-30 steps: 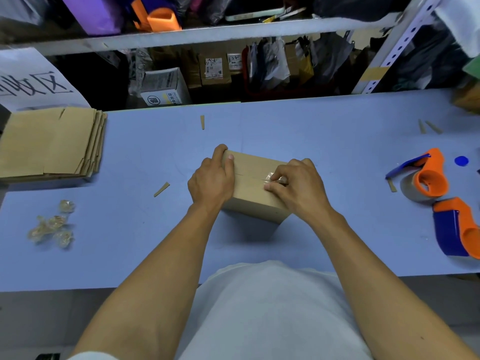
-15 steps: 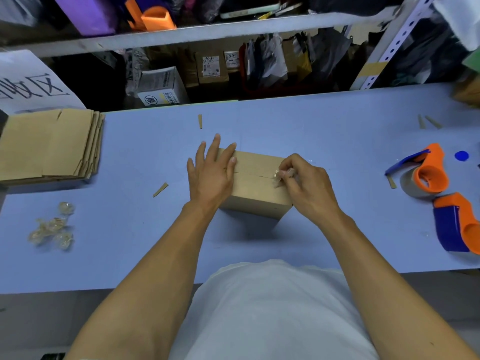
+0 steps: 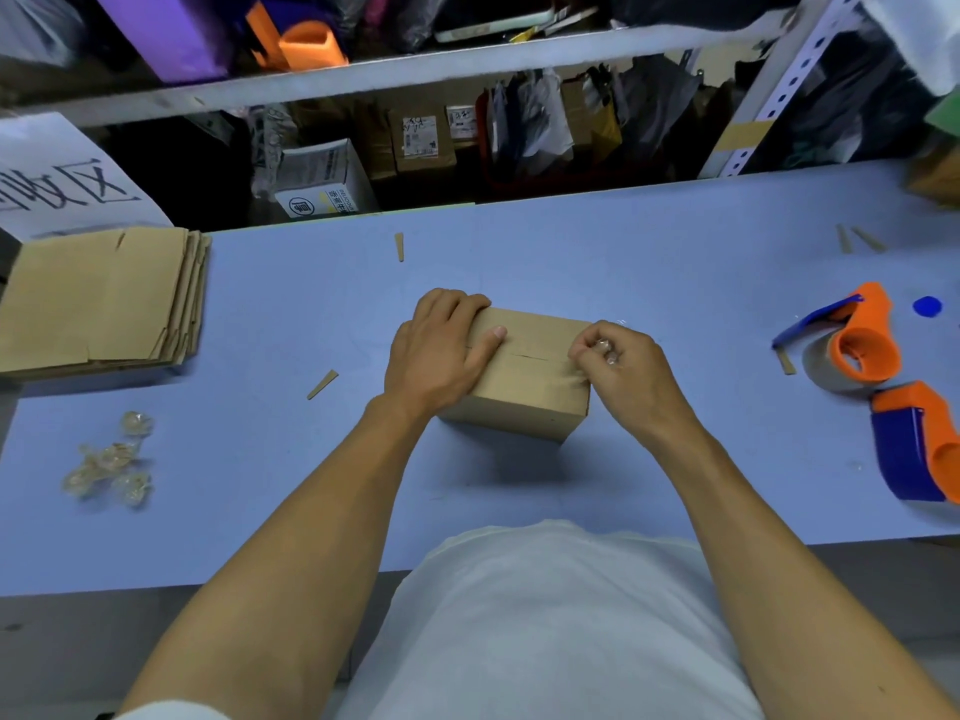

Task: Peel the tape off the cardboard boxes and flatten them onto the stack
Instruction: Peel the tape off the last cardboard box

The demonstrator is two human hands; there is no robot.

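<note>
Fingers (image 3: 602,350) of right hand (image 3: 623,376) curled, pinching a crumpled wad of clear tape (image 3: 605,351) at the 3 o'clock edge of the cardboard box (image 3: 524,376). Left hand (image 3: 441,350) grips the box's 9 o'clock end, thumb laid flat on top. Box: table (image 3: 675,262) centre, one, flaps closed. Writing: white sign (image 3: 62,184) at 10 o'clock, large characters, upside down, not read. Count: one stack of flattened boxes (image 3: 104,298) at 10 o'clock; about four tape wads (image 3: 109,459) at 8 o'clock; two orange-blue tape dispensers (image 3: 852,340) at 3 o'clock.
</note>
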